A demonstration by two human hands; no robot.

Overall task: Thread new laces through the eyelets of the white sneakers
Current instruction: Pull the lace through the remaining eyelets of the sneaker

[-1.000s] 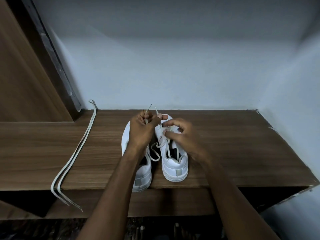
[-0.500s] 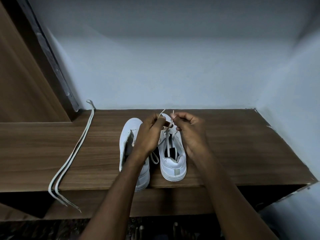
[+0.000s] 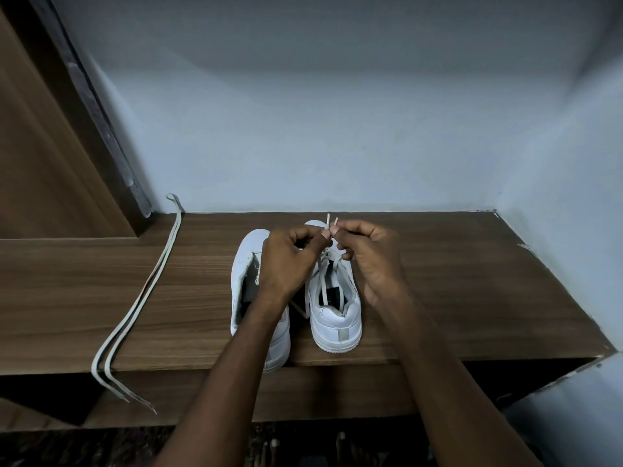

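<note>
Near the centre of the frame, the left hand (image 3: 286,261) and the right hand (image 3: 367,254) each pinch one lace end (image 3: 328,220) above the right sneaker (image 3: 335,308), probably to even both lengths.

Two white low-top leather sneakers stand side by side, heels toward the viewer: the left one (image 3: 247,291) unlaced, the right one (image 3: 337,318) carrying a pale flat lace (image 3: 322,281). A second flat lace (image 3: 141,298) lies doubled, well apart to the left.

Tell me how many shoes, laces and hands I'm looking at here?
White sneakers: 2, left one, right one
Laces: 2, one in the right sneaker, one spare on the wooden shelf
Hands: 2, left, right
Total: 6
</note>
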